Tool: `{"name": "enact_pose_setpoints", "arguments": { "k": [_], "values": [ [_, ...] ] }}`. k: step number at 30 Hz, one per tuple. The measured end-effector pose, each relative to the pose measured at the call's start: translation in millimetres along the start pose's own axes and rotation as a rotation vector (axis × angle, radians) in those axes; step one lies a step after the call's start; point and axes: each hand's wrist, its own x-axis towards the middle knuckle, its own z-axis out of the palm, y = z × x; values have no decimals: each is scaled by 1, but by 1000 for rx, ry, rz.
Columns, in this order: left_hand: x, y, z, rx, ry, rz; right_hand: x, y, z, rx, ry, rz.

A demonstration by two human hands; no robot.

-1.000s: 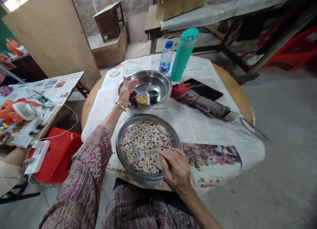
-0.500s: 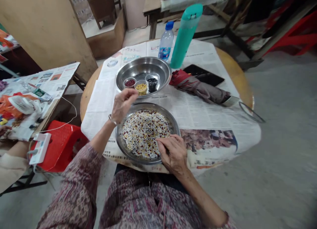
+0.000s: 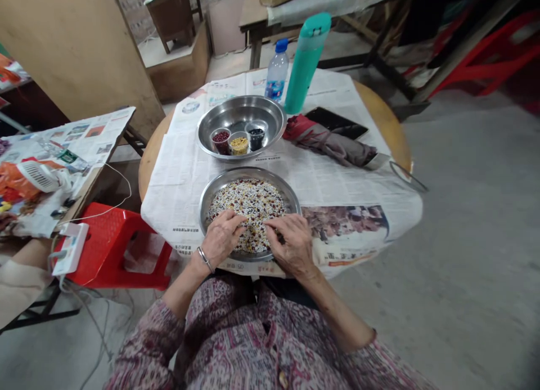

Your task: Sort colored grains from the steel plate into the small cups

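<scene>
The left hand [image 3: 223, 238] at eight o'clock and right hand [image 3: 292, 241] at four curve, nearly pinched, over one metal tray [image 3: 291, 197] of mixed beans and grains [image 3: 248, 198]; whether gripping any, I cannot tell. At twelve, one basin [image 3: 242, 107] holds three plastic cups [image 3: 239, 144].

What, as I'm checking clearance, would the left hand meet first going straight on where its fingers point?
Most likely the mixed grains in the near metal bowl, just ahead of the left hand; depth is unclear, so the two may be touching.
</scene>
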Motion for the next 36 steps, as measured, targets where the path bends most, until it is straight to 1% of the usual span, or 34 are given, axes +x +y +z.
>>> {"name": "enact_pose_setpoints", "arguments": {
  "k": [4,10,14,17,20,22,23,26,27,28,29,30,34,36],
  "values": [
    [11,6,0,58,27,20,0,0,0,5,12,-2],
    [18,7,6,113,6,32,0,1,1,7,23,-16],
    [16,4,10,117,53,-2,0,2,1,6,20,-19],
    [14,4,9,77,100,-35,0,2,1,19,34,-24],
    [15,6,4,-61,184,-85,0,3,1,21,33,-22],
    [17,6,-2,-240,244,-176,0,3,1,18,31,-19],
    [18,5,-5,-371,255,-248,0,2,1,17,30,-19],
    [23,0,-15,-811,210,-466,0,2,1,13,33,-24],
    [25,-2,-17,-898,187,-505,0,2,1,13,34,-26],
    [27,-4,-18,-917,175,-516,0,2,1,14,34,-26],
    [29,-7,-19,-868,175,-503,0,3,1,16,33,-25],
    [31,-9,-18,-768,185,-471,-1,3,1,18,31,-23],
    [40,-16,-9,-278,262,-301,-1,3,1,20,32,-22],
    [44,-18,-4,-133,264,-273,0,3,1,19,31,-27]
  ]
}}
